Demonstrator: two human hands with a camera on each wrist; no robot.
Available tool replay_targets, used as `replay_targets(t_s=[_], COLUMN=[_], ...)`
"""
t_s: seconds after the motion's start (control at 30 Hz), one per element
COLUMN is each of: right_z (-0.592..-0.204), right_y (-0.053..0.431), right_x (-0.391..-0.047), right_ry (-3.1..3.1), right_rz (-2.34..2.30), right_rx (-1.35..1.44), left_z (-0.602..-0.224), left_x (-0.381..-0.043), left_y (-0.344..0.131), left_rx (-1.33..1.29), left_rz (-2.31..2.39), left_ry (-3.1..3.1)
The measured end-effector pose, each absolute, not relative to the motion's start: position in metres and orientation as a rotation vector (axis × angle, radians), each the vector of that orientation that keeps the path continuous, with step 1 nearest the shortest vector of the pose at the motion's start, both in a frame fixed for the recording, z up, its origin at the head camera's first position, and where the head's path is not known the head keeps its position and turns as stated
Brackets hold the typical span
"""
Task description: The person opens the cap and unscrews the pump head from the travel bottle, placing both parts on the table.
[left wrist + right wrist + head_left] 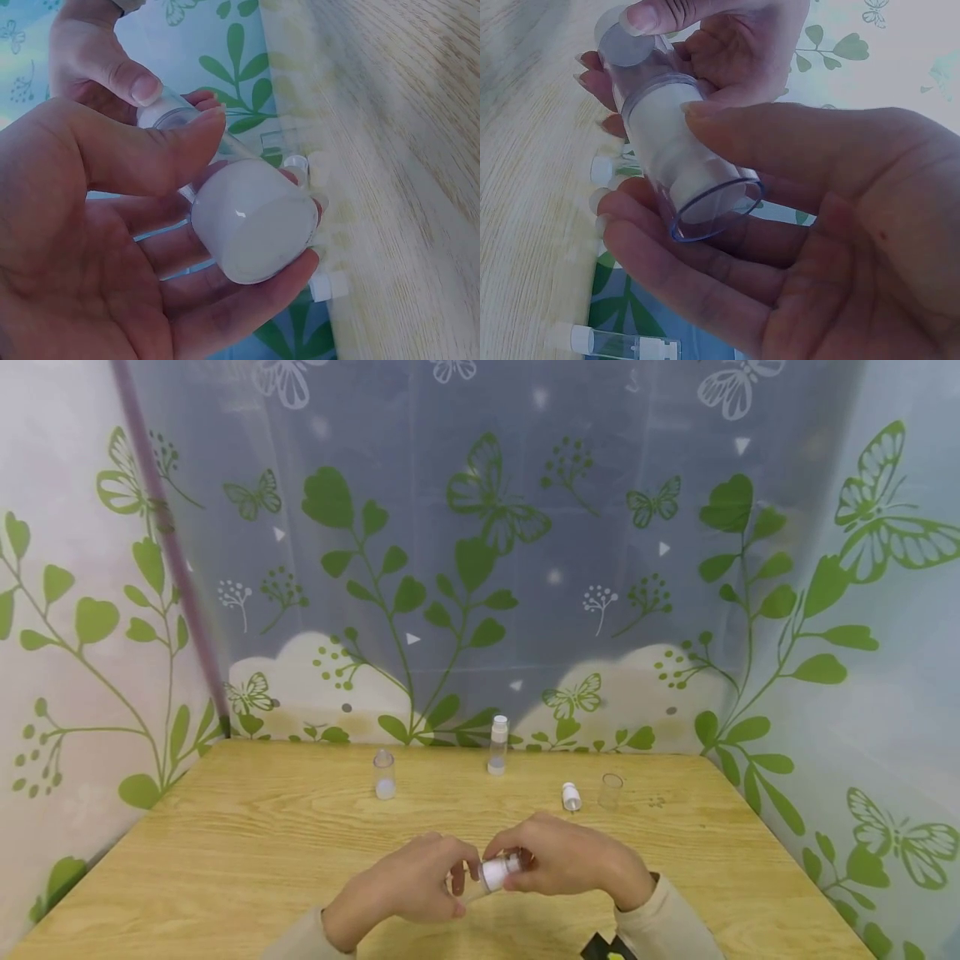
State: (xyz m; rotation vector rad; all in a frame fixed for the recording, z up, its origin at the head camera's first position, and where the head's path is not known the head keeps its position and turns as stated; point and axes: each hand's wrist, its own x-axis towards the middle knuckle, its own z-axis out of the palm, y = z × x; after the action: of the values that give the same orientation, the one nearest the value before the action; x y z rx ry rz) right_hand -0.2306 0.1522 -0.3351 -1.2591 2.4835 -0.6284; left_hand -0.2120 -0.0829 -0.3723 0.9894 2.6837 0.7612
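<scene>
Both hands hold one small clear pump bottle, tilted just above the table. My left hand grips its body near the white base, thumb on one side and fingers curled round the other. At the upper end, my right hand holds the clear cap between thumb and fingers. A white pump head shows through that cap. The clear lower body shows between the hands in the right wrist view.
Across the back of the wooden table stand a clear bottle with a tapered top and a bottle with a white top. Farther right are a loose white pump head and a clear cap. A patterned curtain hangs behind.
</scene>
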Motion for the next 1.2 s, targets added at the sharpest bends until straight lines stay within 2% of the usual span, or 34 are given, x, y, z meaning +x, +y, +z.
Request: replay_targets(t_s=[0.8, 1.2], right_z=[-0.339, -0.334], right_y=[0.154, 0.152], right_x=[-0.237, -0.232], right_ry=[2.422, 2.448], right_rz=[-0.734, -0.791], right_rx=[-1.421, -1.415], left_z=[-0.366, -0.359], left_x=[-0.212, -0.211], left_y=[-0.085, -0.089], left_rx=[1.005, 0.951], left_rz=[0.877, 0.962], left_ry=[2.580, 2.484])
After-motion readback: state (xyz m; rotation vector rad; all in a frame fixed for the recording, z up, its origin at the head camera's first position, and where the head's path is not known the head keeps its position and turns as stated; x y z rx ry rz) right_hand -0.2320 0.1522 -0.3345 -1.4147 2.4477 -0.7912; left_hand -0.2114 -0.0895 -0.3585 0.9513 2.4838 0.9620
